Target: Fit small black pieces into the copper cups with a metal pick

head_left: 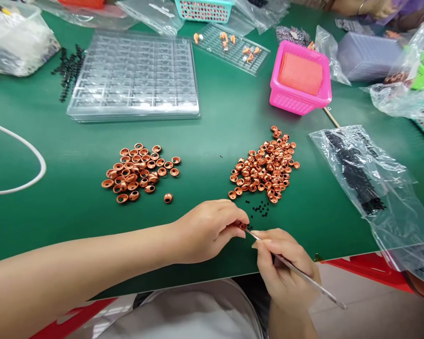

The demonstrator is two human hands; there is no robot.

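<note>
My left hand (212,228) pinches a small copper-coloured cup (242,226) between thumb and fingertips. In my right hand (286,263) is a thin metal tool (305,278), held like a pen, its tip at the cup. Just beyond my fingers lie tiny black pieces (261,208). A larger heap of copper cups (265,167) spreads behind them, and a smaller group of copper cups (137,172) lies to the left. One single cup (168,197) sits apart, near my left wrist.
Stacked clear trays (134,77) stand at the back left. A pink basket (300,96) with a red sponge-like block is at the back right, beside a plastic bag (371,174) of black parts. A white cable (42,165) curves in at left. Another person's hand (378,8) shows at the top right.
</note>
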